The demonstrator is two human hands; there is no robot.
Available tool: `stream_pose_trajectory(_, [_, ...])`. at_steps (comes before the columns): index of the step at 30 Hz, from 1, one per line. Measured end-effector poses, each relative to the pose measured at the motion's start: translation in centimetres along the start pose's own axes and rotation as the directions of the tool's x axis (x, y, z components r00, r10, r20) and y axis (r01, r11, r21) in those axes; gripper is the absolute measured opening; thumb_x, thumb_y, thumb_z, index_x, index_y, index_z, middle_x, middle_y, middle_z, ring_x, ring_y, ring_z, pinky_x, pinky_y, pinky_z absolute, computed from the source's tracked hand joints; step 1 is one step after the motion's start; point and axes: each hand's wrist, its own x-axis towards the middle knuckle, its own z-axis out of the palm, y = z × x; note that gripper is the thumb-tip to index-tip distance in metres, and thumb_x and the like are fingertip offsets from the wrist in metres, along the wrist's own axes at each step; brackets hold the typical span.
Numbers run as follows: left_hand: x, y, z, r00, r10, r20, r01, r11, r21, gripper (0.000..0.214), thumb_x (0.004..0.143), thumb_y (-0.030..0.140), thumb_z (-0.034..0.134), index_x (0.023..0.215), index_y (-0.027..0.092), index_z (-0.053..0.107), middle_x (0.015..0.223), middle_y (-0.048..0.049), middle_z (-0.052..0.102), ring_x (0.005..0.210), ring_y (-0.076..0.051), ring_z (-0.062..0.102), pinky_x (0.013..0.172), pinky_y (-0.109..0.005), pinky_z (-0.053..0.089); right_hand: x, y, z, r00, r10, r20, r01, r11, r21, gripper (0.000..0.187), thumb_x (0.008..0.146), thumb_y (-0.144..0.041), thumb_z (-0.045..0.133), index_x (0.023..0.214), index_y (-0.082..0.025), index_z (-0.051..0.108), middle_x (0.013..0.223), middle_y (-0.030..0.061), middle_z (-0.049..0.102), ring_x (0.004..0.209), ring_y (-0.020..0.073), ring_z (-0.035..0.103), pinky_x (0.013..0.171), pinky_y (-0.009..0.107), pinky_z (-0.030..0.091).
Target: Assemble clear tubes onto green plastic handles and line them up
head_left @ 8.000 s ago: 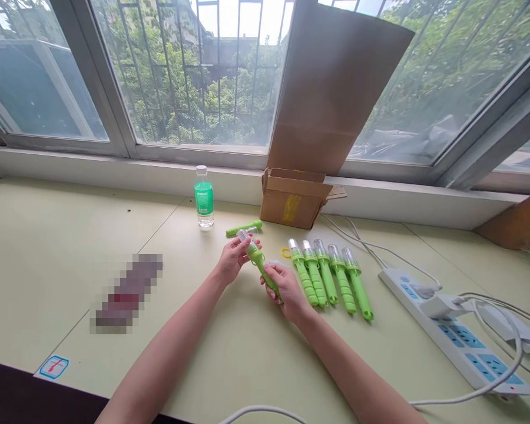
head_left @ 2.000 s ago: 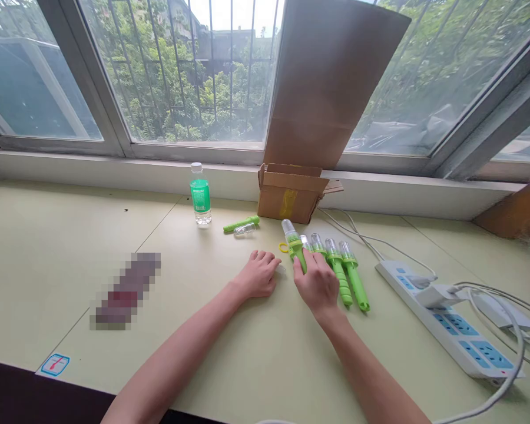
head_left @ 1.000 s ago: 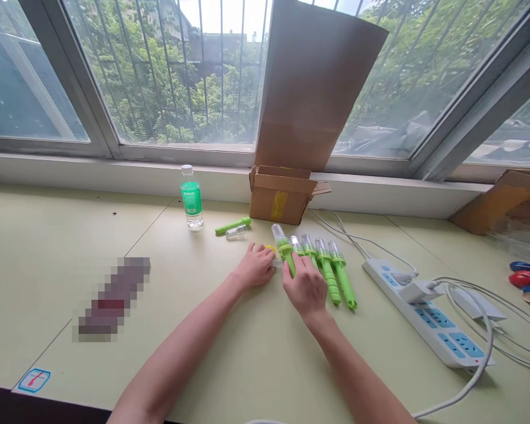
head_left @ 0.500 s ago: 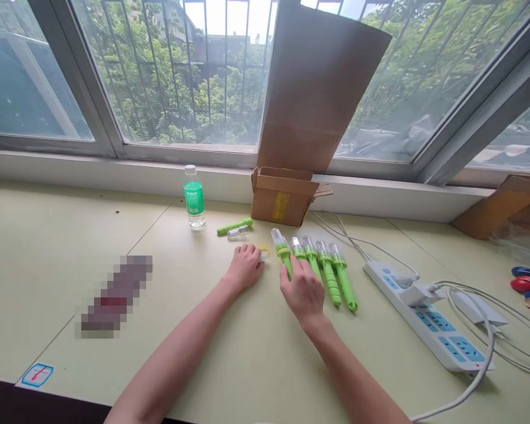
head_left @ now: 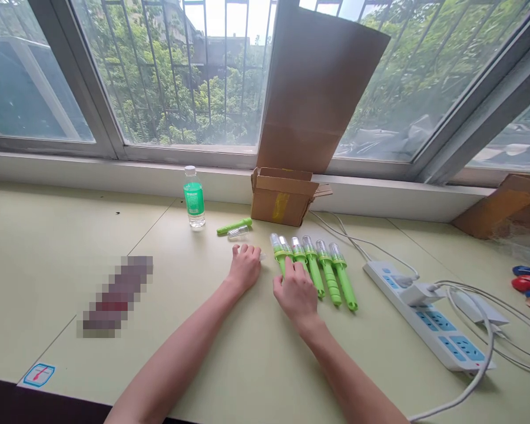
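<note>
Several green plastic sticks with clear domed caps (head_left: 332,277) lie side by side in a row. At the row's left end my right hand (head_left: 297,293) has its fingers bent over the handle of a leftmost green stick (head_left: 277,249), whose cap points towards the window. My left hand (head_left: 244,268) rests on the table to the left of the row, fingers curled. A small clear plastic piece (head_left: 262,257) shows at its fingertips; the rest is hidden. Beyond that hand lie a loose green handle (head_left: 234,226) and a separate clear cap (head_left: 238,232).
A bottle with a green label (head_left: 194,199) and an open cardboard box (head_left: 279,201) stand near the windowsill. To the right lies a white power strip (head_left: 428,321) with cables. Red and blue round things (head_left: 528,284) sit at the right edge.
The stick under my right hand has come down beside the others, and my right hand has shifted slightly left. My left hand has drawn slightly left; the yellow ring by it is no longer visible.
</note>
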Motion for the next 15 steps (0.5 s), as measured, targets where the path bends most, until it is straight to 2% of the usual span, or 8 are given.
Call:
stream_pose_trajectory(4, [-0.1,-0.1,-0.1,1.0,-0.029,0.006,0.029,1.0,0.006,0.015,0.08,0.012,0.043,0.092,0.018,0.051,0.092,-0.0087,0.059,0.093,-0.024,0.05,0.09,-0.041,0.03,-0.2,-0.3,0.4,0.999,-0.053,0.008,0.052,0.998,0.043,0.044,0.08,-0.015,0.044,0.124,-0.009,0.047,0.094,0.012,0.056,0.081,0.0224,0.056,0.066,0.03,0.044])
stream_pose_trajectory(9, [-0.1,-0.2,-0.4,0.996,-0.08,0.05,0.081,0.997,-0.018,0.016,0.08,0.013,0.044,0.093,0.019,0.051,0.096,-0.0087,0.059,0.094,-0.024,0.05,0.089,-0.042,0.03,-0.4,-0.4,1.0,0.994,-0.099,-0.039,0.104,0.985,0.14,0.052,0.079,-0.008,0.041,0.131,-0.008,0.038,0.102,0.0138,0.051,0.086,0.0223,0.055,0.072,0.03,0.046])
stream_pose_trajectory(15, [-1.3,-0.6,-1.0,0.999,-0.024,0.029,0.025,1.0,-0.011,0.014,0.08,0.014,0.047,0.091,0.019,0.051,0.093,-0.0086,0.059,0.093,-0.024,0.05,0.09,-0.044,0.03,-0.5,-0.5,1.4,0.984,-0.152,-0.097,0.16,0.983,0.088,0.052,0.077,-0.002,0.041,0.128,-0.011,0.043,0.097,0.0129,0.051,0.092,0.0254,0.05,0.08,0.035,0.043])
